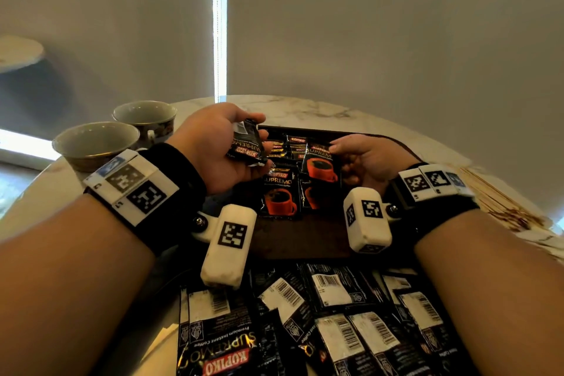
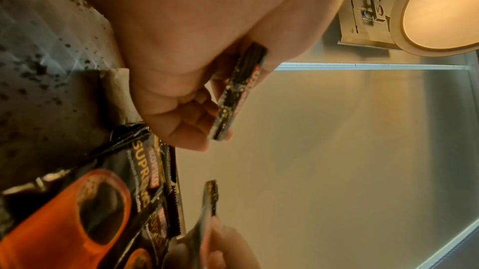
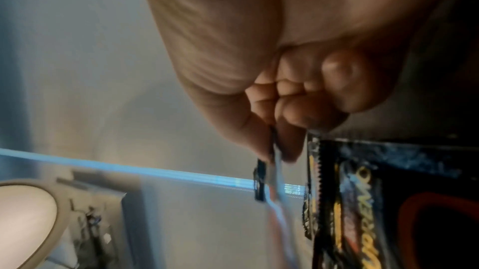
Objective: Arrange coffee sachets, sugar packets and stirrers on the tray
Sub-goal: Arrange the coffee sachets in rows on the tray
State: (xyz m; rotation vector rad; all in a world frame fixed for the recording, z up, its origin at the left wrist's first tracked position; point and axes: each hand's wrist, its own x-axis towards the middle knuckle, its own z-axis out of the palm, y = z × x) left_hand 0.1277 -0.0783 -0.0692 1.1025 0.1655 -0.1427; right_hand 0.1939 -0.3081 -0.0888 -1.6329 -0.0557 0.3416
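A dark wooden tray (image 1: 302, 241) lies on the marble table. My left hand (image 1: 256, 137) hovers over the tray's far left and grips a black coffee sachet (image 1: 247, 146), seen edge-on in the left wrist view (image 2: 237, 95). My right hand (image 1: 337, 157) pinches the top edge of another sachet with a red cup (image 1: 321, 162), which stands tilted over the tray; its edge shows between the fingertips (image 3: 259, 183). One more sachet (image 1: 280, 196) lies flat on the tray. Small red-and-yellow packets (image 1: 290, 145) sit in rows at the tray's far end. Wooden stirrers (image 1: 494, 195) lie right of the tray.
Two empty cups (image 1: 94, 143) (image 1: 146, 119) stand at the table's left. A loose pile of several black sachets (image 1: 320, 314) lies on the near side of the tray, mostly barcode side up. A window blind hangs behind the table.
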